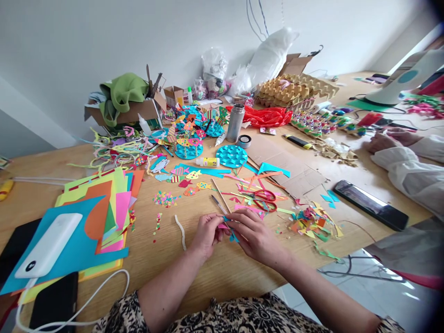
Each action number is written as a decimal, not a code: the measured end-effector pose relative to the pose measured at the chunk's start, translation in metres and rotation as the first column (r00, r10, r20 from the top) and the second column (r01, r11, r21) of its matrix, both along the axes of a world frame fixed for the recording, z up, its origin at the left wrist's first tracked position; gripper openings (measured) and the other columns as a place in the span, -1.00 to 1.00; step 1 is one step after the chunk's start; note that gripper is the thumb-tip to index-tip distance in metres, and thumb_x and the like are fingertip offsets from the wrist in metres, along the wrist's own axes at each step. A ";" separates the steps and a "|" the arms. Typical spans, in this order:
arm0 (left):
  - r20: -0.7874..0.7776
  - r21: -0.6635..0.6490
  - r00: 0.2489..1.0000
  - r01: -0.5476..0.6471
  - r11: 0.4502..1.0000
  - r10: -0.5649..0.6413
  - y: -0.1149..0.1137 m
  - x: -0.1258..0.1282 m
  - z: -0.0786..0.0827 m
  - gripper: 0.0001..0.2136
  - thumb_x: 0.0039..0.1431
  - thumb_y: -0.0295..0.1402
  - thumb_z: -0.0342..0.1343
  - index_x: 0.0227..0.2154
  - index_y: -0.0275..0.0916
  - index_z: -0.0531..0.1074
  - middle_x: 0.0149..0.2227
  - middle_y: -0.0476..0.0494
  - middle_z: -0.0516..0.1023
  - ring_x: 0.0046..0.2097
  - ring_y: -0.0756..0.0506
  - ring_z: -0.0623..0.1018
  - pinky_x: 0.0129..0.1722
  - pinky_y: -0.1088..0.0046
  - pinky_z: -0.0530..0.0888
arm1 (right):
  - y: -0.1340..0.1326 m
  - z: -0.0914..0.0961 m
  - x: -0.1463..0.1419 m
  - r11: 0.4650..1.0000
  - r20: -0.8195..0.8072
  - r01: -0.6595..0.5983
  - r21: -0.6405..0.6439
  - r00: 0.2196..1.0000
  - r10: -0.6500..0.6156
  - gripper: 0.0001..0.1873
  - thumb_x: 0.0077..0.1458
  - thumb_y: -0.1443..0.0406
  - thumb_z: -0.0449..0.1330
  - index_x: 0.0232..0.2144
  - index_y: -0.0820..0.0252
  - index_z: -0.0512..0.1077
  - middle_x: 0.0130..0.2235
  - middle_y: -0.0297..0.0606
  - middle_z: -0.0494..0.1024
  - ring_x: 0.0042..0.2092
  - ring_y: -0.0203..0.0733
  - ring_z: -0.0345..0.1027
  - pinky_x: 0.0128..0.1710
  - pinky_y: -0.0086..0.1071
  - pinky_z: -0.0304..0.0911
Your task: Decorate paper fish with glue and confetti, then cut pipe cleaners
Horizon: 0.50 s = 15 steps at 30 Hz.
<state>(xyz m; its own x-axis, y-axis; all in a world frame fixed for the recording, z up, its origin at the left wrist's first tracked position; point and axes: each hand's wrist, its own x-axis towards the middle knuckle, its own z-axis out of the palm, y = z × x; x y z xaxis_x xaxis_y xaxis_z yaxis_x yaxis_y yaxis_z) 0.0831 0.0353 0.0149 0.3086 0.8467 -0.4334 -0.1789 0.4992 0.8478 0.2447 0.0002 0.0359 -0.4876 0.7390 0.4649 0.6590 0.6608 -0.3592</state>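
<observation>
My left hand (209, 235) pinches a small pink paper piece (222, 226) between thumb and fingers. Meeting it from the other side, my right hand (255, 235) has its fingers closed on a small blue paper piece (233, 237); the fingers partly hide both pieces. Just beyond the fingertips lie a dark slim pen-like tool (217, 202) and a thin wooden stick (219, 192). Red-handled scissors (266, 205) rest among paper strips past my right hand. A white pipe cleaner (180, 231) lies left of my left hand. Several paper fish (190, 191) sit farther up the table.
Coloured paper sheets (118, 203) under a white power bank (52, 245) cover the left side. Paper scraps (312, 222) and a phone (371, 203) lie right. Behind stand a metal bottle (236, 124), glue stick (208, 162) and egg trays (294, 90). Another person's hands (391, 138) work at right.
</observation>
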 end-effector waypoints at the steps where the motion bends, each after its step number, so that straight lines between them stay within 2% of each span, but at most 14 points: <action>1: 0.005 -0.007 1.000 -0.001 1.000 0.001 0.000 0.000 0.000 -0.74 -0.12 -0.13 0.12 -0.58 -0.25 0.39 -0.72 0.04 0.35 -0.73 0.11 0.18 -0.71 0.56 -0.03 | 0.000 0.000 0.001 1.000 0.008 -0.003 0.003 1.000 0.003 -0.74 0.24 0.38 0.09 -0.04 0.15 0.43 -0.05 -0.08 0.54 0.03 -0.03 0.35 0.00 -0.07 0.35; 7: 0.013 -0.005 0.998 0.055 0.998 -0.055 -0.004 0.002 0.002 -0.70 -0.15 -0.09 0.21 -0.56 -0.26 0.40 -0.70 0.08 0.32 -0.69 0.11 0.24 -0.69 0.56 -0.01 | -0.001 -0.003 0.003 0.998 -0.132 0.026 -0.058 0.991 -0.033 -0.82 0.26 0.38 0.08 -0.14 0.13 0.43 -0.16 -0.14 0.53 -0.10 -0.12 0.41 -0.11 -0.18 0.39; 12: 0.005 0.032 0.990 0.141 0.989 -0.141 -0.010 0.005 0.005 -0.60 -0.04 0.02 0.16 -0.61 -0.27 0.40 -0.70 0.00 0.37 -0.70 0.10 0.23 -0.69 0.55 0.03 | -0.003 -0.005 0.007 0.988 -0.176 0.108 -0.108 0.976 -0.126 -0.87 0.25 0.38 0.08 -0.17 0.11 0.37 -0.27 -0.21 0.48 -0.23 -0.16 0.42 -0.27 -0.30 0.39; 15: -0.013 0.082 0.984 0.179 0.980 -0.179 -0.010 0.005 0.003 -0.55 0.02 0.06 0.13 -0.47 -0.32 0.51 -0.68 -0.03 0.42 -0.71 0.10 0.21 -0.70 0.55 0.02 | -0.001 -0.002 0.023 0.983 -0.170 0.162 -0.086 0.970 -0.175 -0.90 0.25 0.39 0.08 -0.24 0.09 0.36 -0.32 -0.25 0.48 -0.29 -0.19 0.42 -0.33 -0.35 0.36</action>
